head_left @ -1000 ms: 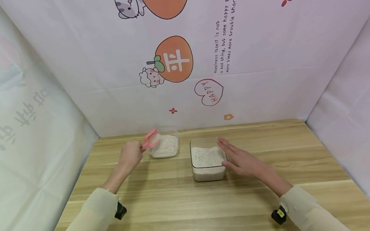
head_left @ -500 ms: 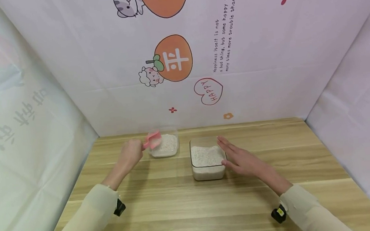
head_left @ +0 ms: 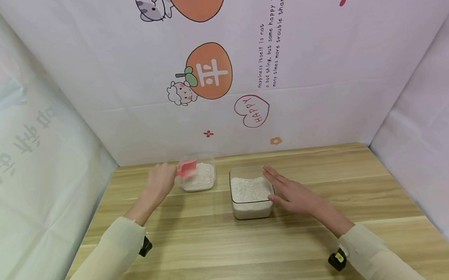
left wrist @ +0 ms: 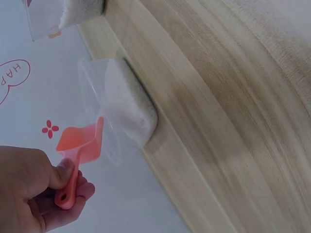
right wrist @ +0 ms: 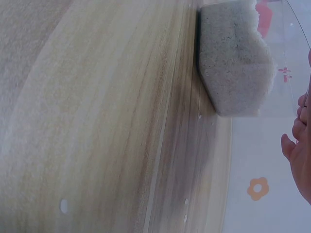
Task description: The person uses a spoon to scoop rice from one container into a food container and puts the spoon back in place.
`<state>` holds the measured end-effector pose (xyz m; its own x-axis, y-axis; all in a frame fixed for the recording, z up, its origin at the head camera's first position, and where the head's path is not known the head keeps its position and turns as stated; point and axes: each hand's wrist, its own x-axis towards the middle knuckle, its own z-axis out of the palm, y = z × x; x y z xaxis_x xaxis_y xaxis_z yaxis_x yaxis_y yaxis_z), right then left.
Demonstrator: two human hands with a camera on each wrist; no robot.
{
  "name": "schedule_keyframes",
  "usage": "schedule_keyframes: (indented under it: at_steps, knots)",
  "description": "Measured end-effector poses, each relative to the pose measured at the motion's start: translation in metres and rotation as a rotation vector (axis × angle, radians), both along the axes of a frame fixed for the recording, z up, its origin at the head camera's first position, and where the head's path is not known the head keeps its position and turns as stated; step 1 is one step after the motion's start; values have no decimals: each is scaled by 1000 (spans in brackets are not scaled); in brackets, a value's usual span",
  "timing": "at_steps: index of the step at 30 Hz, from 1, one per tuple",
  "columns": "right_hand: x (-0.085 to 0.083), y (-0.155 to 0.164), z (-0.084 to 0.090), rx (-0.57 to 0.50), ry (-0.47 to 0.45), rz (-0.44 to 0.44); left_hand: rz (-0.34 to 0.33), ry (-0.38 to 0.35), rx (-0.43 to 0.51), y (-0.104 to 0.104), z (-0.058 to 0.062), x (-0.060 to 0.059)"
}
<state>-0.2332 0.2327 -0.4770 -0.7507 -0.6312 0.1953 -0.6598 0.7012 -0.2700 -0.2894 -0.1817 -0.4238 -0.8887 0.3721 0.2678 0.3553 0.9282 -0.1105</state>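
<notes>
My left hand (head_left: 161, 181) grips a pink scoop (head_left: 187, 168) by its handle, tipped over a small clear plastic container (head_left: 198, 188) of white, rice-like grains. In the left wrist view the thumb lies on the handle, and the scoop (left wrist: 80, 143) is beside the container's rim. No grains show in its visible inside. A larger clear square container (head_left: 252, 210), more than half full of similar grains, stands to the right. My right hand (head_left: 292, 193) has its straightened fingers against that one's right rim, thumb at the near side.
Both containers stand on a wood-grain table (head_left: 235, 256), the smaller near its back edge. A white printed cloth (head_left: 311, 118) rises behind, with more cloth on both sides. A few loose white specks (right wrist: 64, 206) dot the table in the right wrist view.
The scoop has turned over from facing up to tipped above the small container, and my left hand has shifted slightly right. My right hand has stayed at the larger container.
</notes>
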Motion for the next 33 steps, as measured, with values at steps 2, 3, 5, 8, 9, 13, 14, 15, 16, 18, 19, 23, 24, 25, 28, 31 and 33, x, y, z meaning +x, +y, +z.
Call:
schedule_keyframes:
  at_steps: [2, 3, 5, 8, 9, 13, 14, 15, 16, 18, 19, 23, 24, 25, 28, 31, 33]
  knots:
    - [0, 0, 0, 1, 0, -1, 2, 17, -23, 1, 1, 1]
    - [0, -1, 0, 0, -1, 0, 0, 34, -37, 1, 1, 2]
    - [0, -1, 0, 0, -1, 1, -5, 74, -74, 2, 1, 3]
    - [0, -1, 1, 0, -3, 1, -18, 134, -144, 2, 0, 5]
    - [0, -2, 1, 0, -5, 1, -23, 155, -160, 2, 0, 5]
    - [0, -2, 2, -2, -5, 3, -34, 154, -126, 5, 4, 11]
    - [0, -2, 2, -1, -8, 4, -42, 150, -94, 7, 7, 12]
    - [0, -2, 2, 0, -8, 4, -53, 144, -58, 10, 11, 14]
    - [0, -2, 2, 1, -6, 3, -67, 133, -24, 13, 16, 17]
    - [0, -1, 2, 7, -3, 1, -115, 123, 35, 21, 26, 22]
    - [0, -1, 2, 15, 4, 0, -135, 119, 47, 26, 32, 24]
    - [0, -1, 2, 13, 6, 4, -201, 99, 15, 47, 53, 38]
    - [0, -1, 3, 12, 2, 5, -208, 100, -9, 52, 56, 41]
    - [0, -1, 3, 8, -2, 6, -215, 101, -38, 58, 60, 43]
    - [0, 0, 3, 9, 1, 2, -232, 100, -124, 77, 67, 48]
    - [1, 1, 3, 10, -5, -4, -252, 107, -210, 97, 68, 51]
    - [1, 1, 3, 1, -11, -3, -273, 139, -261, 110, 67, 53]
